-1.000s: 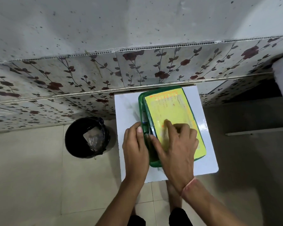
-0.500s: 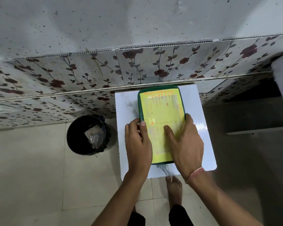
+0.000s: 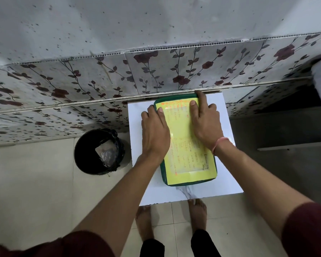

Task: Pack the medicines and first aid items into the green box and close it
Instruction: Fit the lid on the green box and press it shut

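The green box [image 3: 189, 171] lies flat on a small white table [image 3: 228, 180], its lid down and covered by a yellow label with orange print. Both my hands rest on the far half of the lid. My left hand [image 3: 154, 130] lies along the left edge, fingers curled over the side and thumb on the label. My right hand [image 3: 205, 123] covers the far right corner, with the index finger stretched to the box's back edge. No medicines or first aid items are visible outside the box.
A black bin [image 3: 85, 151] with a plastic liner stands on the floor left of the table. The flower-patterned tiled wall [image 3: 156, 71] runs right behind the table. My bare feet [image 3: 196, 210] are at the table's near edge. A grey ledge [image 3: 293, 147] is on the right.
The lid was tilted up a second ago and now lies flat on the box. Both hands have slid from the near end of the box to its far end.
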